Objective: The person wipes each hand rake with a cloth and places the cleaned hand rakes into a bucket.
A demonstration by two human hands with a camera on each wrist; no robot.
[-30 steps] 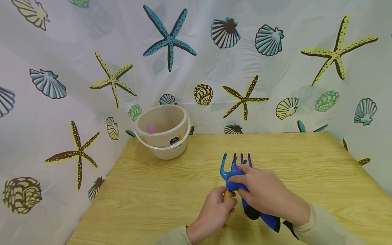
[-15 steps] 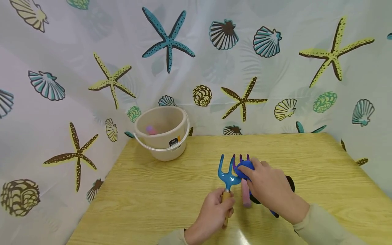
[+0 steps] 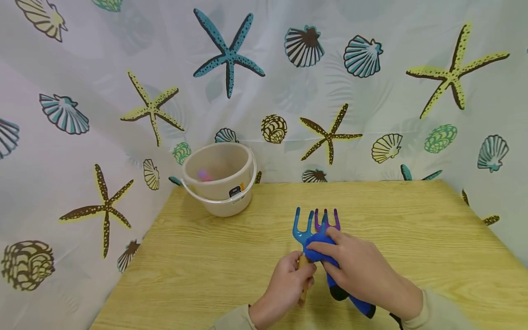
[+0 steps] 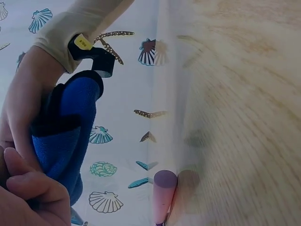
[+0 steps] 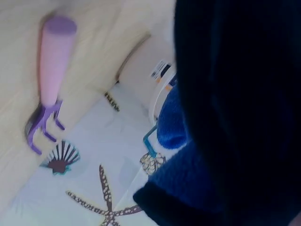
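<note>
Pale wood grain is running across the desk, which is carrying everything between the person and a patterned curtain. Nearest, two light sleeves are reaching in from the lower edge, and a black strap with a yellow label is sitting at the right wrist. Just beyond, the left hand is keeping a closed grip, its fingers curling round the tan handle of a blue fork, whose tines are pointing away over the desk. Beside it, the right hand is pinching a blue cloth with black edges; its grip is bunching the cloth against the fork's head, where it is partly hiding the metal, while the rest is hanging down below the palm. Right behind, a purple fork with a pink handle is lying on the desk. Farther off to the left, a cream bucket is standing near the curtain, its white handle hanging across the front, and something pink and purple is showing inside. Farthest away, printed starfish and shells are covering the curtain.
</note>
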